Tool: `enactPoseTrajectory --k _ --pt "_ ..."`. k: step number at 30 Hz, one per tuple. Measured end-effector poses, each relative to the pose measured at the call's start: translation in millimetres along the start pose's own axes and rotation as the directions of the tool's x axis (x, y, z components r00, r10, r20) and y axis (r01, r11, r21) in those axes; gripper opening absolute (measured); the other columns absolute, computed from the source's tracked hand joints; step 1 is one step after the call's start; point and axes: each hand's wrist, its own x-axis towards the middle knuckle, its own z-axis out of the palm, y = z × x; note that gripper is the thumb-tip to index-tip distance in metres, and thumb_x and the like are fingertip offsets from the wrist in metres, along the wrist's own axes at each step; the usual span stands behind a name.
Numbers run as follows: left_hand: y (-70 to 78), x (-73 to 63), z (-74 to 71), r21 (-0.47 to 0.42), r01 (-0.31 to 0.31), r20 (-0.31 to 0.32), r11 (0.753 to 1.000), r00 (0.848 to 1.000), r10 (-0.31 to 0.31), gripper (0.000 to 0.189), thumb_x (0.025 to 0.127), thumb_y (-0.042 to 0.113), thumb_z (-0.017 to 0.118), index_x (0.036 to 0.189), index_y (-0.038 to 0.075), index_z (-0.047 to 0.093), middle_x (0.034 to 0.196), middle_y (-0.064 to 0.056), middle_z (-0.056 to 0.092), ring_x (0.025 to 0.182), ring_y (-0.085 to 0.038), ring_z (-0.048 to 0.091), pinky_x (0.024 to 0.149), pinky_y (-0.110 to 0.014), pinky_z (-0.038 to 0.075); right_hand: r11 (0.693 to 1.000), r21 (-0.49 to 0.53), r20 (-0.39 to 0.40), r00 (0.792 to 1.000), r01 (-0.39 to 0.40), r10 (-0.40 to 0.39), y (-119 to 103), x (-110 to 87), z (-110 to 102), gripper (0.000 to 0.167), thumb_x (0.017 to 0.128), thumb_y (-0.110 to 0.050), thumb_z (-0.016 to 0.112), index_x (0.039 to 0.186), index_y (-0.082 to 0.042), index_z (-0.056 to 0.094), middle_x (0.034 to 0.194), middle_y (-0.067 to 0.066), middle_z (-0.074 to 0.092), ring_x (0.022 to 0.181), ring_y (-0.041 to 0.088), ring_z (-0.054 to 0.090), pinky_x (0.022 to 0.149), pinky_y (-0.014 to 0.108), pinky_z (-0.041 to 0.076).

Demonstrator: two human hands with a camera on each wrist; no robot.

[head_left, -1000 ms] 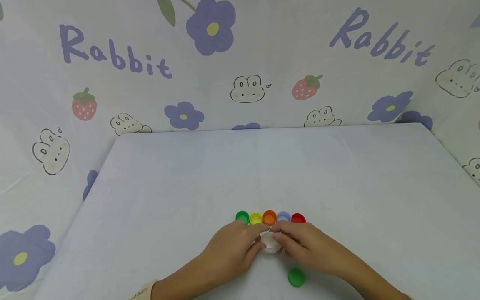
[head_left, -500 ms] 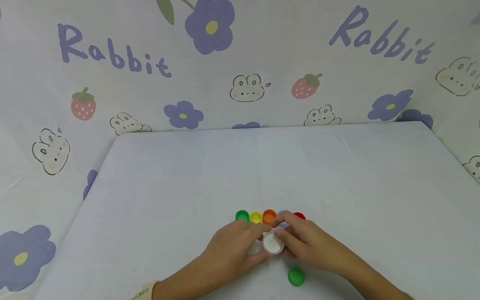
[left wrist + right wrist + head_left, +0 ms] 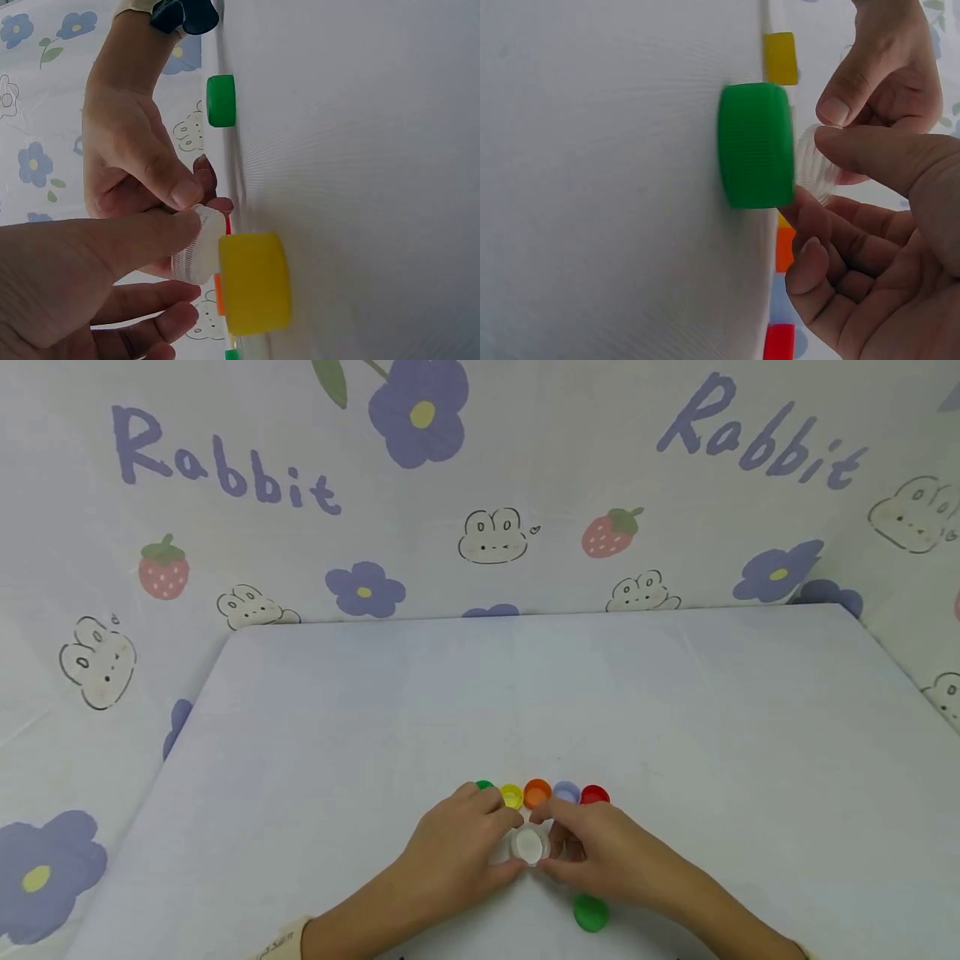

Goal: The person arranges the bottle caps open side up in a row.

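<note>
A clear, whitish bottle cap [image 3: 530,845] with ridged sides is between my two hands near the front of the table. My left hand [image 3: 457,852] pinches its left side with thumb and fingers. From the other side my right hand [image 3: 618,852] holds it, thumb near and index finger far. In the left wrist view the clear cap [image 3: 201,247] is tilted, with both thumbs at its edge. A yellow cap [image 3: 255,283] stands close by on the table there, hidden under my left hand in the head view. A green cap [image 3: 756,146] lies nearest my right hand.
Behind my hands is a row of upturned caps: green partly covered by my left fingers, yellow [image 3: 512,796], orange [image 3: 537,793], lavender [image 3: 566,792] and red [image 3: 595,795]. A white cloth [image 3: 375,718] covers the table; patterned fabric [image 3: 540,452] hangs behind.
The clear cap has turned in my fingers and shifted slightly left. My right hand has moved left with it, while my left fingers are more bent and cover part of the row's green cap.
</note>
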Motion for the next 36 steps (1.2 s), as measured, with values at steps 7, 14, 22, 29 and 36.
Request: enactPoseTrajectory --k 7,14,22,29,36 --pt "-0.3 2.2 6.5 0.095 0.004 0.041 0.995 0.999 -0.008 0.033 0.082 0.040 0.086 0.103 0.016 0.076 0.089 0.006 0.057 0.080 -0.013 0.046 0.069 -0.021 0.044 0.994 -0.109 -0.016 1.000 -0.029 0.027 -4 4.2 5 0.039 0.086 -0.013 0.082 0.121 -0.009 0.066 0.084 -0.012 0.056 0.074 0.004 0.051 0.066 0.022 0.048" --pt "-0.2 3.9 8.7 0.144 0.028 0.044 0.989 0.998 -0.035 0.034 0.082 0.037 0.086 0.103 0.013 0.074 0.087 0.004 0.057 0.078 -0.014 0.045 0.066 -0.022 0.043 0.993 -0.116 -0.054 0.998 -0.018 0.011 -5 0.8 4 0.041 0.086 -0.010 0.080 0.124 -0.009 0.064 0.088 -0.012 0.058 0.077 0.004 0.053 0.068 0.023 0.048" --pt "-2.9 5.3 9.1 0.140 0.027 0.017 0.990 0.999 -0.029 0.026 0.082 0.032 0.085 0.097 0.014 0.073 0.084 0.004 0.055 0.076 -0.014 0.045 0.063 -0.023 0.041 0.993 -0.114 -0.061 0.998 0.006 -0.013 -5 0.2 2 0.033 0.088 -0.010 0.078 0.117 -0.015 0.062 0.094 -0.009 0.063 0.077 0.004 0.054 0.067 0.023 0.049" --pt "-3.1 5.8 7.2 0.131 0.019 0.033 0.991 0.999 -0.024 0.024 0.083 0.028 0.084 0.097 0.013 0.072 0.084 0.004 0.055 0.074 -0.014 0.043 0.062 -0.022 0.039 0.993 -0.116 -0.068 0.998 -0.002 -0.006 -6 -2.0 0 0.030 0.088 -0.011 0.079 0.112 -0.016 0.063 0.097 -0.010 0.064 0.080 0.005 0.056 0.070 0.024 0.050" --pt "3.1 3.7 6.4 0.076 0.006 0.063 0.997 0.998 -0.011 0.026 0.084 0.028 0.083 0.105 0.015 0.074 0.088 0.005 0.056 0.081 -0.014 0.046 0.067 -0.022 0.043 0.978 -0.199 0.025 0.998 -0.059 0.065 -12 -7.8 -14 0.023 0.088 -0.022 0.081 0.104 -0.019 0.065 0.093 -0.014 0.062 0.083 0.004 0.056 0.076 0.027 0.052"
